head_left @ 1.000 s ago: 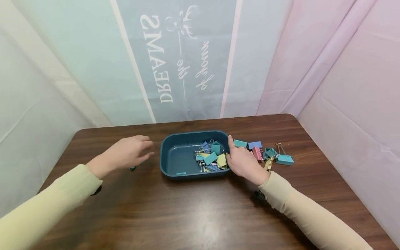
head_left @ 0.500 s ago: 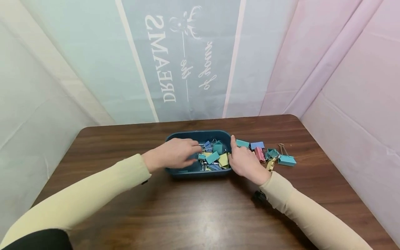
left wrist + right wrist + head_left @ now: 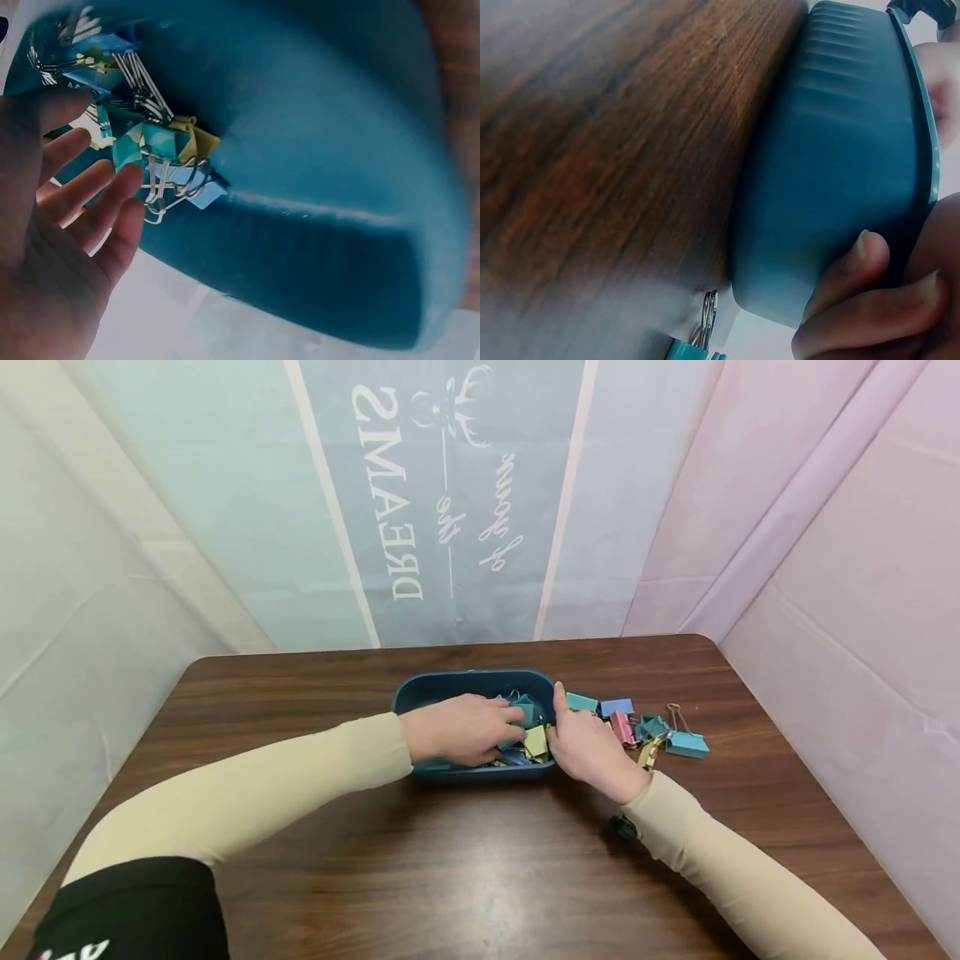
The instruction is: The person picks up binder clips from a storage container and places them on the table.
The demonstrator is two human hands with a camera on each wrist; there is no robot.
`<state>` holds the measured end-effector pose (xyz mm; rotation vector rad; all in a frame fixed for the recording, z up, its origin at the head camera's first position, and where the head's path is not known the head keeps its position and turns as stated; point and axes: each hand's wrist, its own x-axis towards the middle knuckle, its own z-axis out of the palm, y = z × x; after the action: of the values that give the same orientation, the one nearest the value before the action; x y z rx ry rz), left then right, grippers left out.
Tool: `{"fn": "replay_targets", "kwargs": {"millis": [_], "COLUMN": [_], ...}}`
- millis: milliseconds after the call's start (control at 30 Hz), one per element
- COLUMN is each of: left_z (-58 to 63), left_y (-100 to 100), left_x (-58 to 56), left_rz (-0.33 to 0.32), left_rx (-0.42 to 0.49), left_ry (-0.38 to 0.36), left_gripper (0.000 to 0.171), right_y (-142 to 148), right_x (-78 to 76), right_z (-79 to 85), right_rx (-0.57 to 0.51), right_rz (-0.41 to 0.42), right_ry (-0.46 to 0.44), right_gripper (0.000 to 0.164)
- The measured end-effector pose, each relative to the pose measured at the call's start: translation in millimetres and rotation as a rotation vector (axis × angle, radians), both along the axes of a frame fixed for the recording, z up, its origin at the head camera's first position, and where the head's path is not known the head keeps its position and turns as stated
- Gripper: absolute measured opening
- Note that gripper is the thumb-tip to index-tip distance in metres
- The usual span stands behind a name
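The clips (image 3: 536, 742) lie heaped in the bin (image 3: 427, 688), toward its 3 o'clock end; its long axis runs 9 to 3. Over them, the left hand (image 3: 465, 729) is nearer, grip loosely spread, seemingly empty, clips at 3 o'clock from its fingertips. The right hand (image 3: 592, 750) touches the bin's 3 o'clock end, fingers bent; whether that grip pinches the wall, I cannot tell

We record a close-fitting, plain cream left sleeve (image 3: 292, 772) and a matching right sleeve (image 3: 742, 864), creased towards its cuff (image 3: 660, 814). At the near left, a black short sleeve (image 3: 138, 902) overlies the cream, with a white marking (image 3: 82, 952) partly in view. We note a small black fitting (image 3: 622, 829) beside the right cuff, detail indistinct. The left hand (image 3: 465, 731) and right hand (image 3: 592, 753) are bare.
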<state>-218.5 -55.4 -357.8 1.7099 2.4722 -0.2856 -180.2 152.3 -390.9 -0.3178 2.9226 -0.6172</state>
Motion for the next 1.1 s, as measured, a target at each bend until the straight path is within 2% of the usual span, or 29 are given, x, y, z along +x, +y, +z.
{"fn": "replay_targets", "kwargs": {"millis": [233, 633, 767, 900, 1100], "left_z": [4.1, 5.0, 8.1, 18.3, 32.2], "left_y": [18, 23, 18, 9, -16], "left_x": [-2.3, -5.5, -4.6, -3.2, -0.6], "left_rz": [-0.008, -0.047, -0.053, -0.049, -0.035], "left_rx": [-0.079, -0.104, -0.081, -0.037, 0.016], "left_ry": [-0.023, -0.026, -0.014, -0.013, -0.001], "left_gripper": [0.028, 0.037, 0.033, 0.032, 0.030], "right_y": [2, 3, 3, 2, 0], "right_x": [-0.9, -0.2, 0.1, 0.0, -0.1], "right_z": [1.3, 0.0, -0.8, -1.0, -0.5], "right_rx": [-0.006, -0.011, -0.018, -0.022, -0.027], "right_rz": [0.002, -0.009, -0.003, -0.008, -0.017], "right_ry": [-0.005, 0.002, -0.004, -0.025, -0.038], "right_gripper": [0.072, 0.073, 0.073, 0.073, 0.074]}}
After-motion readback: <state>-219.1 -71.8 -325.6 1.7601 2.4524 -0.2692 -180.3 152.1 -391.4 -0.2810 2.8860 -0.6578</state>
